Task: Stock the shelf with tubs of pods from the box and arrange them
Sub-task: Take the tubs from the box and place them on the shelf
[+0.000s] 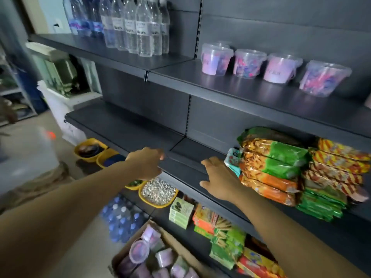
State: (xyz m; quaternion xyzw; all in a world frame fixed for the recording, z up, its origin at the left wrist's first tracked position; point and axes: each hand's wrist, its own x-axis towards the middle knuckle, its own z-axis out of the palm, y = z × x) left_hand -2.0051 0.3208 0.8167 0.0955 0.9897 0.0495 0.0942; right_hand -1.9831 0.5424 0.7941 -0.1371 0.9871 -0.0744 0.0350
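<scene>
Dark shop shelving: four tubs of pods (275, 69) already sit on the upper shelf (251, 93), with a fifth behind, and more wait in the box (144, 255) below (labels too blurry to read). Left hand (147, 163) loosely curled, right hand (219, 177) spread flat, both empty.

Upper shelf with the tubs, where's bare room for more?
The upper shelf is bare left of the first of the tubs, up to the shelf joint, and along its front edge. The row of tubs fills the back. The middle shelf is bare left of the snack packs.
</scene>
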